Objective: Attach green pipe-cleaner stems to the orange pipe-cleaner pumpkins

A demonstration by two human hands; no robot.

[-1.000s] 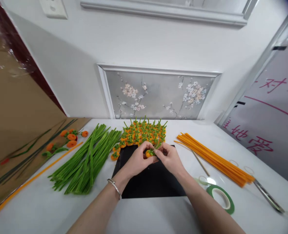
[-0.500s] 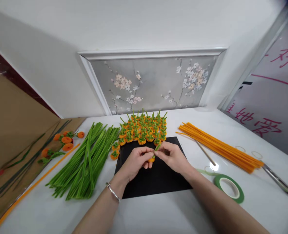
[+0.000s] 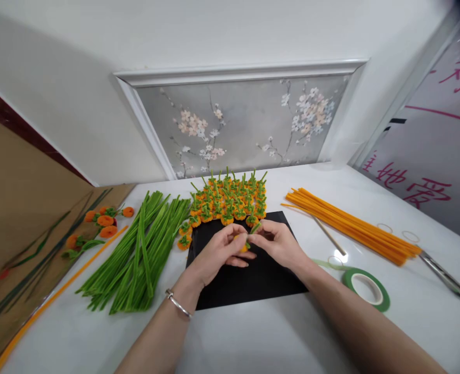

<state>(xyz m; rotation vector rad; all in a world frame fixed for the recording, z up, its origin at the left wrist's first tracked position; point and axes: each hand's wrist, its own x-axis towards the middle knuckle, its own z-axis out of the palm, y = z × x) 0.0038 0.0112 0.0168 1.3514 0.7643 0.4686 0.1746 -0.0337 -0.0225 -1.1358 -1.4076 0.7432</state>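
Above the black mat, my left hand pinches a small orange pipe-cleaner fruit with a green top. My right hand has its thumb and index finger closed on the fruit's green pipe-cleaner stem. Both sets of fingertips nearly meet, and much of the fruit is hidden behind them. Just beyond the mat stand rows of similar orange fruits with green tops and upright stems. A bundle of green pipe cleaners lies left of my hands.
On the right lie orange pipe cleaners, a thin stick, a roll of green tape and a metal tool, partly under the bundle. Orange flowers rest on brown board at left. A white wall with a framed floral panel closes the back.
My left hand's lower fingers have stretched out from a curl, and the fruit has turned slightly between my hands. The whole view has shifted a little.
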